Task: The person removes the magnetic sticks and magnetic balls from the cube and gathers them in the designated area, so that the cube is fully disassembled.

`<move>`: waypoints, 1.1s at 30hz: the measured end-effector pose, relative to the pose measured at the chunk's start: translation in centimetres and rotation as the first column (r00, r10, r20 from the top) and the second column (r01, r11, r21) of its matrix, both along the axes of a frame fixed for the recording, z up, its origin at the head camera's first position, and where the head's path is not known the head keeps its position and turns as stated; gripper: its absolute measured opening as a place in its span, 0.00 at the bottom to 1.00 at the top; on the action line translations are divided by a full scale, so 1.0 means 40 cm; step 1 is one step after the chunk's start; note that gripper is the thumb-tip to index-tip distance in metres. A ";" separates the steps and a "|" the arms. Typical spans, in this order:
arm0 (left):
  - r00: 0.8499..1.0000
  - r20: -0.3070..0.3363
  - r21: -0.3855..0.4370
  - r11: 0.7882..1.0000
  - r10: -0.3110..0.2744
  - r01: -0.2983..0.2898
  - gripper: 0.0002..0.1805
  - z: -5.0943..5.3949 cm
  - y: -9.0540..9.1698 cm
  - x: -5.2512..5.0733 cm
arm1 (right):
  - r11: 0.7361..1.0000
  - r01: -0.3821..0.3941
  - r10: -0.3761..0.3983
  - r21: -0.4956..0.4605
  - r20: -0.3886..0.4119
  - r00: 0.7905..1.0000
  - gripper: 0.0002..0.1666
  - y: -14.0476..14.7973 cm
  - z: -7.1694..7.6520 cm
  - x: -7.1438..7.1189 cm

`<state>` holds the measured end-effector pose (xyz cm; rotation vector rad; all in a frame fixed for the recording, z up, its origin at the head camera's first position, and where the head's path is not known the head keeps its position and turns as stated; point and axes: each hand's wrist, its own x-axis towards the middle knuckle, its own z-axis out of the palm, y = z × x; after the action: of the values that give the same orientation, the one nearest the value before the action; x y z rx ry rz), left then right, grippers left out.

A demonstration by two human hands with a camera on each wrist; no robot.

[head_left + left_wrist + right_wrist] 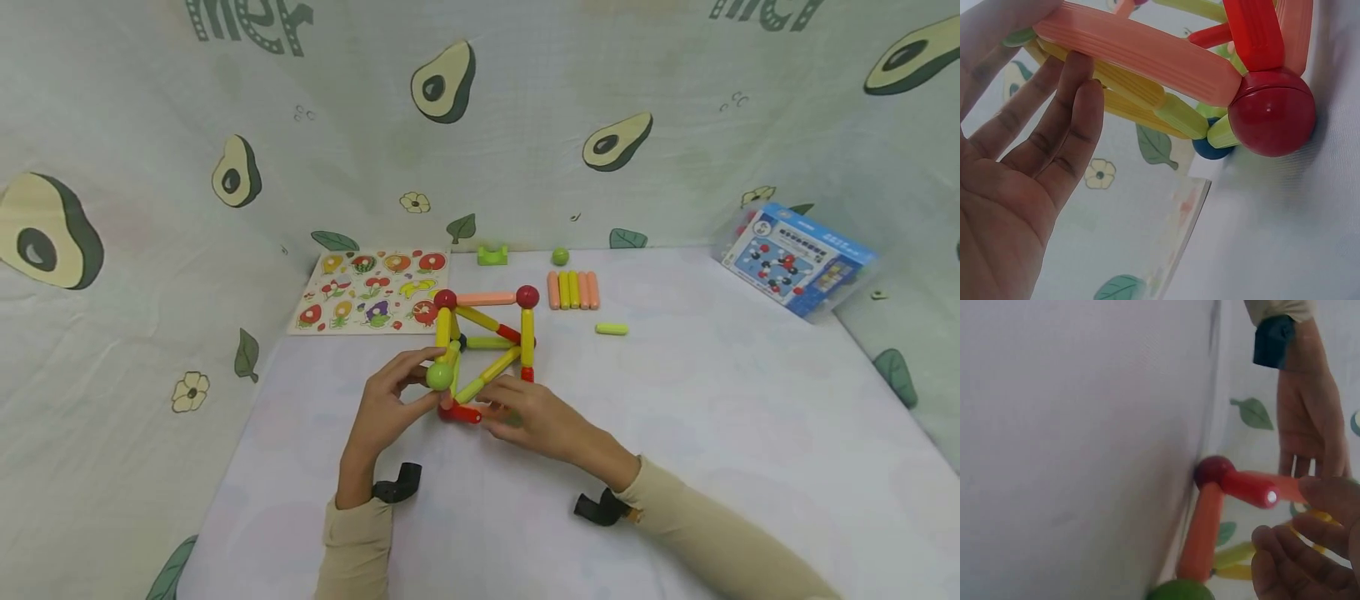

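Note:
A frame of magnetic building sticks and balls stands on the table, with yellow sticks [528, 337], a pink stick [486, 298] and red balls [527, 297] at its corners. My left hand [386, 404] pinches the light green ball [439, 376] at the upper near-left corner, above an upright pink stick [1141, 53]. Below it, a dark red ball [1271, 112] rests on the table. From this ball a short red stick [1250, 489] juts out, its metal tip free. Beside that tip, my right hand [536, 417] has loosely bent fingers, with nothing visible between them and the thumb.
Behind the frame lies a fruit-picture board [367, 292]. Several pink and yellow sticks [573, 290] lie in a row, near a short green stick [611, 329], a green ball [560, 256] and a green curved piece [492, 256]. A blue-and-white box [798, 258] sits at the far right.

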<state>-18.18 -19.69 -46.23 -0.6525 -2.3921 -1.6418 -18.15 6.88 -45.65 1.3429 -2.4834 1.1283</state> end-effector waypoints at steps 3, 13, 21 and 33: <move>1.000 -0.001 0.016 1.000 -0.009 0.009 0.33 -0.006 0.005 -0.005 | 0.999 0.006 -0.006 0.051 -0.015 1.000 0.22 -0.023 -0.022 0.004; 1.000 0.004 0.009 1.000 -0.025 0.025 0.32 -0.004 0.018 -0.011 | 0.995 -0.011 0.011 0.098 -0.003 1.000 0.20 -0.017 -0.035 0.014; 1.000 0.008 -0.028 0.999 0.019 -0.019 0.33 0.009 0.000 0.000 | 0.998 0.030 -0.028 -0.061 0.018 0.999 0.15 0.077 0.028 0.001; 1.000 0.021 -0.025 0.999 0.022 -0.021 0.33 0.009 0.002 0.002 | 0.935 0.355 -0.353 0.013 -0.066 0.933 0.19 0.298 0.031 -0.104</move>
<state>-18.11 -19.61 -45.88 -0.6145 -2.4290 -1.6213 -22.31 18.80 -44.42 0.8661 -2.5600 0.9586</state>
